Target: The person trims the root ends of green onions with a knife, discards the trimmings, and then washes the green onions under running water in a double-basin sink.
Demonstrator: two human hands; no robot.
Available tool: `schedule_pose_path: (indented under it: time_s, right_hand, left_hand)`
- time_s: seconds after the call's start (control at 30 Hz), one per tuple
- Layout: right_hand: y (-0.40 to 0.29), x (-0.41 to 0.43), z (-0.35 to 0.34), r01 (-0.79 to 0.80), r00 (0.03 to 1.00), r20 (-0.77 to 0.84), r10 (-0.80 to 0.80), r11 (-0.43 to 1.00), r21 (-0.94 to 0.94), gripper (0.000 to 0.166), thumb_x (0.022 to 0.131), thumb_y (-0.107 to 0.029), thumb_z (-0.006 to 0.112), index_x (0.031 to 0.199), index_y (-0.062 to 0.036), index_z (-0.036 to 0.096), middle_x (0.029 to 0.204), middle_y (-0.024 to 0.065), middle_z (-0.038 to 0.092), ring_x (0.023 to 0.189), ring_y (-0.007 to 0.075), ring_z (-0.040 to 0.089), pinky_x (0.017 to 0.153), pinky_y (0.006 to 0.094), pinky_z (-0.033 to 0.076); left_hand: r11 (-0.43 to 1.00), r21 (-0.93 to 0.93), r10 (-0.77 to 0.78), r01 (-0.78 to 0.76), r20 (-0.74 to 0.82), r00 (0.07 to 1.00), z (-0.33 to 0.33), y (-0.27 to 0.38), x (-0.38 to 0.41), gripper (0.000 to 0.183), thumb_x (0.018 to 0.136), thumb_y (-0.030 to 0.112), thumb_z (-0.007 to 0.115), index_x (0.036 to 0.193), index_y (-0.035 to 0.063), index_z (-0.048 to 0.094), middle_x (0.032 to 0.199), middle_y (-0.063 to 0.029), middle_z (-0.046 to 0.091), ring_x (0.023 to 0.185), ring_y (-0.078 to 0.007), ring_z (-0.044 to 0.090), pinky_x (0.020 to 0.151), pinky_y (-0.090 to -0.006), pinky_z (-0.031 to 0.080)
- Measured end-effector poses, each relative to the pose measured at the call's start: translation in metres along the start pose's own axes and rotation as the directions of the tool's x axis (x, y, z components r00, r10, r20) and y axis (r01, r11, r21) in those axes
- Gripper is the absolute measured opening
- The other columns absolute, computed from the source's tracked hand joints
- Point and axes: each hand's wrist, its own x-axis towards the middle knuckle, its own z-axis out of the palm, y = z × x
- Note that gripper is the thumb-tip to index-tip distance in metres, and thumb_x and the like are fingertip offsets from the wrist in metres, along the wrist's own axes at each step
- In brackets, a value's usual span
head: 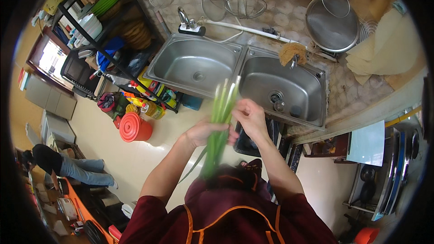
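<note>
A bunch of green onions (220, 122) stands nearly upright before me, white ends toward the sinks and green tops by my apron. My left hand (201, 133) is closed around its middle, the thumb across the stalks. One long leaf droops away to the left. Just right of the white ends, my right hand (251, 117) has its fingers curled and thumb and fingertips drawn together beside a stalk. Whether these fingertips pinch a piece of it is blurred. Beyond the hands are the left steel sink (183, 57) and the right steel sink (261, 71).
A black bin (242, 142) is below my right hand. On the floor at left are a red lidded bucket (135, 127) and an oil bottle (152, 110), near a black shelf rack (112, 59). Strainers (332, 23) hang behind the sinks. Another person (71, 164) bends over at far left.
</note>
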Motion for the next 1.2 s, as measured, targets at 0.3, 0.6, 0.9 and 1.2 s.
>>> schedule_pose_path:
  time_s: [0.3, 0.6, 0.9, 1.2]
  right_hand:
    - [-0.042, -0.01, 0.063, 0.155, 0.982, -0.075, -0.176, 0.963, -0.222, 0.012, 0.085, -0.008, 0.074, 0.093, 0.0011, 0.071, 0.082, 0.0112, 0.073, 0.072, 0.0179, 0.069, 0.067, 0.03, 0.055]
    - [-0.029, -0.003, 0.114, -0.15, 0.988, 0.025, 0.149, 0.988, 0.029, 0.02, 0.09, -0.018, 0.076, 0.087, 0.0002, 0.067, 0.075, 0.0041, 0.07, 0.059, 0.0071, 0.058, 0.052, 0.0256, 0.047]
    - [-0.081, 0.014, 0.118, -0.16, 0.987, -0.034, 0.159, 0.987, -0.009, 0.014, 0.09, -0.012, 0.075, 0.087, -0.0001, 0.068, 0.071, 0.0039, 0.065, 0.054, 0.0086, 0.057, 0.049, 0.0229, 0.044]
    - [-0.073, 0.005, 0.146, -0.059, 0.979, 0.182, 0.087, 0.986, -0.155, 0.013, 0.089, -0.007, 0.072, 0.097, 0.0016, 0.068, 0.085, 0.0055, 0.071, 0.073, 0.0123, 0.065, 0.065, 0.0274, 0.051]
  left_hand:
    - [0.994, -0.054, 0.086, -0.091, -0.085, 0.993, -0.051, -0.019, -0.008, 0.032, 0.092, 0.0, 0.062, 0.123, 0.0002, 0.052, 0.095, -0.0092, 0.061, 0.081, -0.0198, 0.064, 0.076, -0.0392, 0.058]
    - [0.96, -0.238, 0.095, -0.145, -0.21, 0.973, -0.084, -0.011, -0.054, 0.02, 0.1, 0.017, 0.065, 0.114, 0.0066, 0.056, 0.092, -0.0032, 0.057, 0.079, -0.0154, 0.057, 0.071, -0.0349, 0.05]
    - [0.934, -0.05, 0.335, -0.353, -0.213, 0.918, -0.146, 0.002, -0.081, 0.017, 0.098, 0.016, 0.067, 0.107, 0.0031, 0.062, 0.087, -0.0057, 0.064, 0.075, -0.016, 0.06, 0.067, -0.0299, 0.05]
    - [0.946, 0.046, 0.325, -0.322, -0.2, 0.924, -0.124, 0.014, -0.094, 0.022, 0.09, 0.007, 0.075, 0.108, -0.0016, 0.066, 0.095, -0.0115, 0.071, 0.081, -0.0172, 0.067, 0.071, -0.0292, 0.055]
